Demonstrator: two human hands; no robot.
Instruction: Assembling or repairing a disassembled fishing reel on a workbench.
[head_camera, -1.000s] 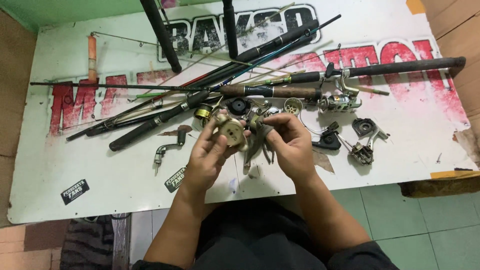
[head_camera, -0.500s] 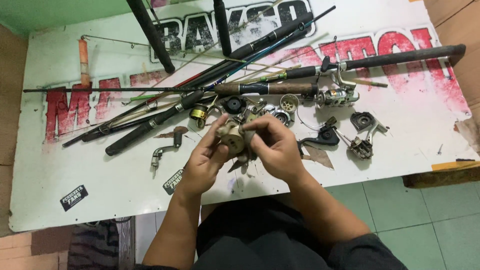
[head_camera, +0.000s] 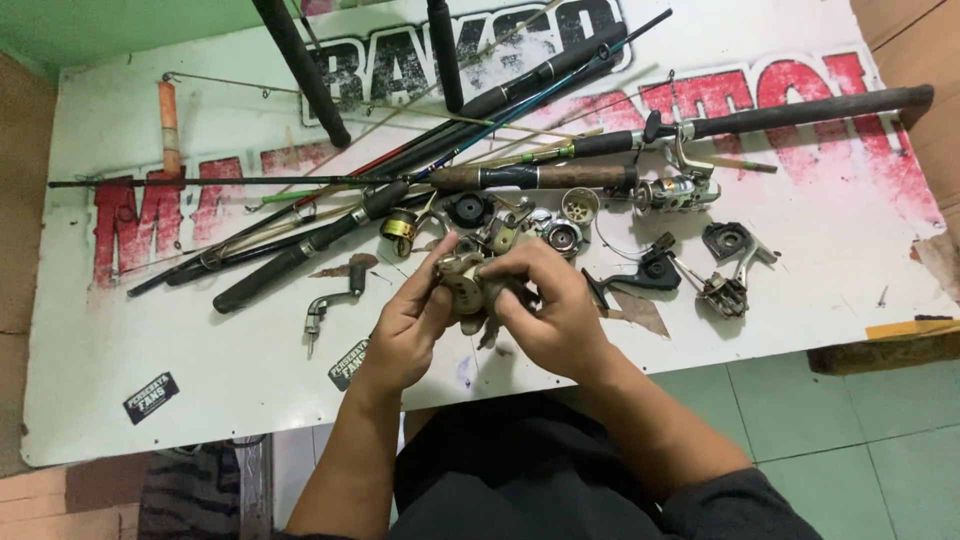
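Tan metal reel body (head_camera: 465, 285) sits pinched between both hands above the white table (head_camera: 200, 330): left hand (head_camera: 410, 325) grips its 9 o'clock side, right hand (head_camera: 550, 310) its 3 o'clock side. Rods (head_camera: 480, 178) lie at 12 o'clock.

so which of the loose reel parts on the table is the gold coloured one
The small round spool, left of the hands beside the black rod handle. The other loose parts look black, grey or silver.
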